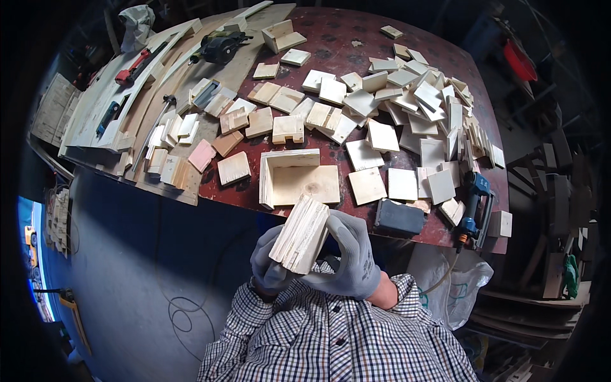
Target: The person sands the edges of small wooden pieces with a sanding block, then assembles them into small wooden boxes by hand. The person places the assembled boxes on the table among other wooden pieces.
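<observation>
Gloved hands: A person's left hand (268,260) and right hand (354,258), both wearing grey gloves, are clamping a wooden bundle (300,234) from opposite sides.
Wooden bundle: Its rough, layered edges are facing up as it is tilting in front of the checked shirt (318,337), just off the near table edge; the number of pieces is impossible to tell.
Open-sided wooden assembly (309,181): Directly beyond the bundle, a base with two upright walls is sitting on the red table (331,38).
Pale wood squares (423,95): Dozens are lying in a loose heap across the right half, some leaning on one another.
Right corner: A blue nail gun (474,200) is resting by a dark grey box (400,218).
Left side: A black circular saw (219,48) and a red tool (132,69) are lying among long boards (95,105).
Floor: A thin hose (181,328) is looping below.
</observation>
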The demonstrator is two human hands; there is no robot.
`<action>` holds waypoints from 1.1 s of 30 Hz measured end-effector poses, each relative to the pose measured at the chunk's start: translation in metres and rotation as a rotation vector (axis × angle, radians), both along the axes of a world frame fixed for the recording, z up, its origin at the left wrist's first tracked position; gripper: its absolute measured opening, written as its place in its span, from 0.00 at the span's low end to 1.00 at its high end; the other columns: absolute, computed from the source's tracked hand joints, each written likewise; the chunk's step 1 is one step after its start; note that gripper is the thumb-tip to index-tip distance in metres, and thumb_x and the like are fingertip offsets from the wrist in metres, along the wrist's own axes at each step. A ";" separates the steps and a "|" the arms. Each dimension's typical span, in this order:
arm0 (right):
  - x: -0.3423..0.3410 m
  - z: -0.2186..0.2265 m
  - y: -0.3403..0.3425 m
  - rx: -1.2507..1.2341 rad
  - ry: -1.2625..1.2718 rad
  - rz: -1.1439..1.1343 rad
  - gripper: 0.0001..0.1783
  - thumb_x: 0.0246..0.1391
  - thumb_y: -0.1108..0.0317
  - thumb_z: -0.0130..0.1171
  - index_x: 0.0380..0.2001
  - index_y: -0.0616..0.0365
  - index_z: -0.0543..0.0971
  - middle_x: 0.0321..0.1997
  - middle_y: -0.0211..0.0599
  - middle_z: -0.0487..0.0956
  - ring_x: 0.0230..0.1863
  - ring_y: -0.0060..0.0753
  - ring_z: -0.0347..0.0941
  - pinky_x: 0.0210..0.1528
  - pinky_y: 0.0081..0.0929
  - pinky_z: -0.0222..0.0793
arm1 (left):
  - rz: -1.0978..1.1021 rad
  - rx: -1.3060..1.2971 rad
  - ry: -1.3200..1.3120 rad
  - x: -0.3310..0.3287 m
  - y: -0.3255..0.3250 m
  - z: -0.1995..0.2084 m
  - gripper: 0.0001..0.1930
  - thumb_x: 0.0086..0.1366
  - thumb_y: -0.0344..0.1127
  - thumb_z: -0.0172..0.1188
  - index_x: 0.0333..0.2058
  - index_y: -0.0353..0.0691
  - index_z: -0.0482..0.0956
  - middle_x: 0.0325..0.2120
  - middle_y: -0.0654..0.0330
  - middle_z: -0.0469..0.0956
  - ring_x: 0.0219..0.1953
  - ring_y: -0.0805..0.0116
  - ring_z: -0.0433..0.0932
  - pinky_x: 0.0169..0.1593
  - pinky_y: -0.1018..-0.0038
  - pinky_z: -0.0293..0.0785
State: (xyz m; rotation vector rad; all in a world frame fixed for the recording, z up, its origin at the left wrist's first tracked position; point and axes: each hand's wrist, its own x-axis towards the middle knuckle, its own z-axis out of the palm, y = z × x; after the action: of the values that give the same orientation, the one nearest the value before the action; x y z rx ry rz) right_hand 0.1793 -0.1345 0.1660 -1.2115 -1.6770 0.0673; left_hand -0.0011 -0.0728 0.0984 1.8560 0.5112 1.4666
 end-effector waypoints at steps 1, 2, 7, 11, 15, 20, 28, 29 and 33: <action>0.000 0.000 0.000 0.002 -0.001 0.001 0.62 0.32 0.61 0.86 0.70 0.69 0.64 0.65 0.60 0.73 0.62 0.55 0.73 0.58 0.45 0.73 | -0.011 -0.024 -0.033 0.000 0.000 -0.001 0.23 0.78 0.45 0.53 0.60 0.33 0.77 0.54 0.36 0.79 0.53 0.43 0.83 0.52 0.56 0.85; 0.000 0.000 0.000 0.004 -0.002 0.001 0.62 0.32 0.62 0.86 0.71 0.69 0.64 0.66 0.60 0.73 0.62 0.55 0.73 0.59 0.45 0.73 | -0.034 -0.044 -0.063 0.000 0.001 -0.001 0.22 0.78 0.44 0.54 0.58 0.31 0.79 0.54 0.35 0.79 0.53 0.42 0.83 0.52 0.56 0.85; 0.000 0.000 0.000 0.007 0.035 0.026 0.63 0.33 0.63 0.85 0.72 0.68 0.62 0.66 0.60 0.72 0.63 0.57 0.72 0.60 0.47 0.72 | -0.059 -0.035 -0.098 -0.003 0.002 0.004 0.22 0.75 0.42 0.58 0.54 0.27 0.80 0.54 0.36 0.80 0.52 0.39 0.83 0.54 0.54 0.84; 0.001 0.002 -0.001 -0.030 0.042 0.052 0.63 0.34 0.64 0.84 0.73 0.67 0.61 0.67 0.61 0.72 0.63 0.58 0.72 0.61 0.48 0.72 | -0.047 0.127 -0.049 -0.005 0.008 0.004 0.20 0.69 0.37 0.65 0.55 0.30 0.79 0.53 0.39 0.80 0.52 0.38 0.83 0.54 0.51 0.84; 0.001 -0.003 -0.001 0.001 0.033 0.058 0.66 0.34 0.65 0.84 0.75 0.65 0.57 0.68 0.63 0.71 0.65 0.59 0.72 0.61 0.48 0.72 | 0.058 0.494 0.048 -0.001 0.019 0.020 0.20 0.66 0.34 0.69 0.54 0.38 0.77 0.48 0.44 0.80 0.50 0.37 0.83 0.53 0.45 0.85; 0.000 0.001 0.000 0.012 0.005 0.047 0.67 0.33 0.66 0.85 0.75 0.63 0.57 0.68 0.62 0.71 0.65 0.58 0.73 0.60 0.47 0.73 | 0.057 0.478 0.111 -0.007 0.019 0.018 0.17 0.66 0.36 0.68 0.51 0.40 0.77 0.43 0.47 0.79 0.46 0.41 0.84 0.54 0.42 0.85; 0.000 0.000 0.000 0.061 0.028 0.052 0.65 0.31 0.66 0.85 0.74 0.65 0.61 0.66 0.61 0.72 0.63 0.57 0.73 0.60 0.46 0.73 | -0.058 0.356 0.103 -0.012 0.018 0.027 0.17 0.68 0.40 0.66 0.52 0.43 0.78 0.42 0.47 0.79 0.47 0.41 0.83 0.53 0.43 0.86; 0.000 0.000 0.000 0.047 0.024 0.049 0.65 0.31 0.64 0.86 0.73 0.66 0.61 0.66 0.61 0.72 0.63 0.57 0.73 0.59 0.46 0.73 | -0.042 0.385 0.115 -0.013 0.018 0.025 0.18 0.68 0.40 0.66 0.53 0.44 0.77 0.44 0.46 0.80 0.48 0.40 0.83 0.53 0.44 0.86; 0.006 0.004 -0.002 -0.043 0.042 0.078 0.65 0.35 0.52 0.86 0.71 0.70 0.62 0.64 0.61 0.73 0.61 0.58 0.74 0.59 0.46 0.74 | 0.009 0.305 0.183 -0.015 0.011 0.018 0.30 0.63 0.35 0.73 0.62 0.46 0.73 0.49 0.47 0.80 0.50 0.39 0.84 0.51 0.48 0.87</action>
State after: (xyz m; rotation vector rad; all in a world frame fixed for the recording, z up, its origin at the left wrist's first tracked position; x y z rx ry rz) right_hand 0.1850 -0.1366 0.1701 -1.1689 -1.6935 0.1764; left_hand -0.0156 -0.0620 0.1164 2.2437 0.3979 1.4515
